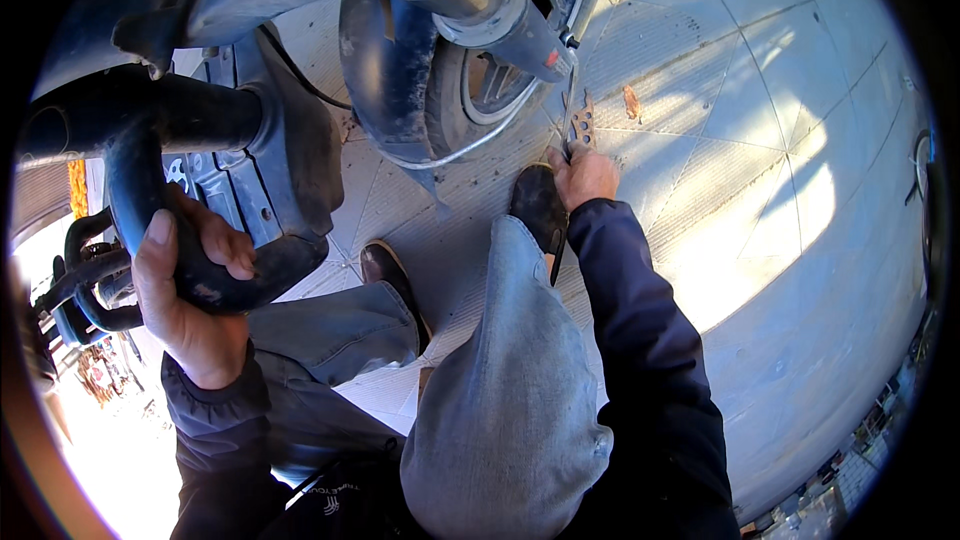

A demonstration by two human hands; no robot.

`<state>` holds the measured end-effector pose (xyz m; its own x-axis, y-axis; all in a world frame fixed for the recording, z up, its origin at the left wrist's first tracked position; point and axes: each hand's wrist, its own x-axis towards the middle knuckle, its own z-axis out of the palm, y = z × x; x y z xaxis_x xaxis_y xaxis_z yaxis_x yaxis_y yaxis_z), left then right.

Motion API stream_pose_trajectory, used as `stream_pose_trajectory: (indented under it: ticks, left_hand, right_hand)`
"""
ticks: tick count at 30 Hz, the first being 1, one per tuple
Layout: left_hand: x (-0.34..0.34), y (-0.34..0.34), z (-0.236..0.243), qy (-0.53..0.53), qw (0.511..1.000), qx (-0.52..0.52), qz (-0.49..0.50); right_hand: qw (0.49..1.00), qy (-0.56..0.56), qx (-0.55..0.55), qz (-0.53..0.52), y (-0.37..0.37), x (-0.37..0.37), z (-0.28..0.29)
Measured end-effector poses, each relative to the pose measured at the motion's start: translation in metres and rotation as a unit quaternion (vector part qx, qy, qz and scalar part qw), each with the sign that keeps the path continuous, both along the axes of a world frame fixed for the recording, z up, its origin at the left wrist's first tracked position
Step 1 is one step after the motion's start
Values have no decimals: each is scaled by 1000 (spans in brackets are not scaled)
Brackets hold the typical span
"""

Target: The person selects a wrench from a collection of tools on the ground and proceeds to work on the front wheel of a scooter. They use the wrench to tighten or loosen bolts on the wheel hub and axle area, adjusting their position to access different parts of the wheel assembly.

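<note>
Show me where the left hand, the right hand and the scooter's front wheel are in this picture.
left hand point(185, 285): head view, on the back of the hand gripping the black tube.
right hand point(583, 175): head view, on the knuckles near the metal tool.
front wheel point(492, 80): head view, on the rim.

Head view: steep downward, close over knees.

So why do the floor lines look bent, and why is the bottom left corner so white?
In the head view, the fisheye lens bows the paving joints toward the dark round rim. Low sun blows out the lower left and throws bright patches and long shadows across the tiles. The left hand on the scooter's black tube and the right hand stay fairly sharp.
</note>
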<state>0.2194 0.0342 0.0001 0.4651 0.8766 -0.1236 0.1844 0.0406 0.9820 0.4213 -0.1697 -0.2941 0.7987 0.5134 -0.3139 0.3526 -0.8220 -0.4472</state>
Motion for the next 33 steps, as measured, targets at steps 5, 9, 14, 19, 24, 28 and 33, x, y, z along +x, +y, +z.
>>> stream_pose_trajectory:
  ticks: [5,9,14,19,24,28,33]
  left_hand:
    - [-2,2,0,0,1000,-3,-3]
    - [1,-1,3,-4,1000,-11,11]
    - [3,-2,3,-3,1000,-13,4]
    - [0,0,1,-8,1000,-16,1]
    - [1,-1,3,-9,1000,-11,2]
    - [3,-2,2,-15,1000,-12,12]
    - [5,-3,0,-26,999,-22,1]
  right_hand:
    - [994,64,79,-36,-1,-21,26]
    - [981,137,122,-63,0,-35,55]
    - [968,131,204,-65,-6,-46,27]
    - [984,91,144,-59,0,-38,2]
    - [970,114,201,-77,-2,-21,-27]
    - [983,37,168,-62,-6,30,-64]
    - [988,-133,42,62,-4,119,-88]
